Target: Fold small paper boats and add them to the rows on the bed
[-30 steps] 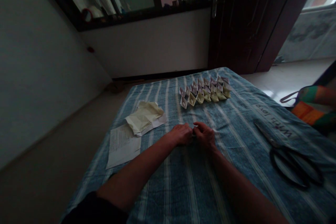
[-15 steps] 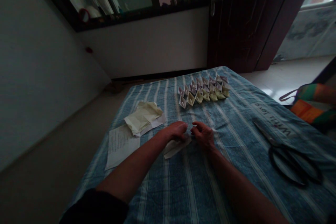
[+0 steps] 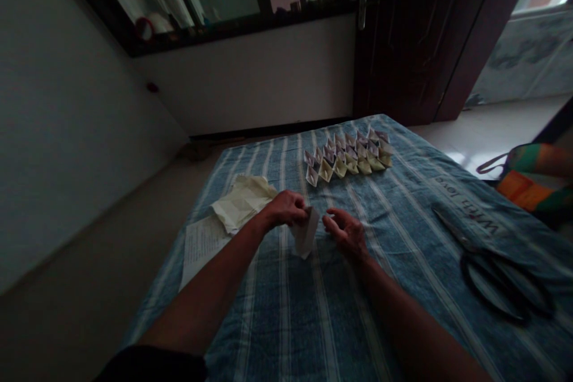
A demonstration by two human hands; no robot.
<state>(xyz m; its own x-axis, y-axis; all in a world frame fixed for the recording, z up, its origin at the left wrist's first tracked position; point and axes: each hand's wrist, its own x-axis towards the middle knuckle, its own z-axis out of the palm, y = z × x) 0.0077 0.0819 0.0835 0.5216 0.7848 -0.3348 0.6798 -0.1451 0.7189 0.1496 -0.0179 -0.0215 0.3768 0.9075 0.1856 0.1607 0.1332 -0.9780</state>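
My left hand point(image 3: 289, 209) is closed on a folded piece of white paper point(image 3: 305, 236), which hangs down from the fingers above the striped cloth. Just to the right of the paper, my right hand point(image 3: 347, 231) has its thumb and fingers apart and holds nothing I can see. Farther back, folded paper boats point(image 3: 339, 167) stand close together in rows, some pale yellow and others whitish. Left of my left hand lie crumpled yellowish sheets point(image 3: 242, 200), and a printed sheet point(image 3: 201, 245) is partly under them.
Large black-handled scissors point(image 3: 496, 274) lie on the blue striped tablecloth point(image 3: 403, 215) at the right. A colourful fabric item point(image 3: 528, 179) is beyond the table's right edge. A wall and a dark door point(image 3: 412, 42) stand behind the table.
My left hand has lifted the paper off the cloth and moved slightly left and away from me. The paper has turned from lying flat to hanging. My right hand has barely moved.
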